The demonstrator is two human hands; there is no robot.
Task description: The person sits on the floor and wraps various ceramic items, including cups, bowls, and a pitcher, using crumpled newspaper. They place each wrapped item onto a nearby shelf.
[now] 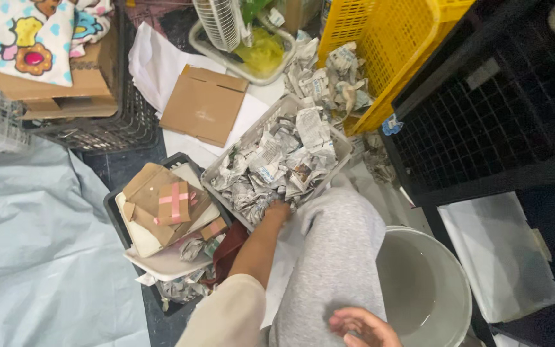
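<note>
Left hand (276, 210) reaches into grey tray (226, 193) of crumpled newspaper (277, 160).

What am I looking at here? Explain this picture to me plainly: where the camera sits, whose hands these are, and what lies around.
The camera sits on a person's head and looks down. There is no machine. The left hand reaches into a grey basket of crumpled newspaper; whether it has a grip on any is hidden. The right hand rests open on the knee, holding nothing. Nearby are a white bucket, a yellow crate, a black crate and a tray of cardboard pieces.
</note>
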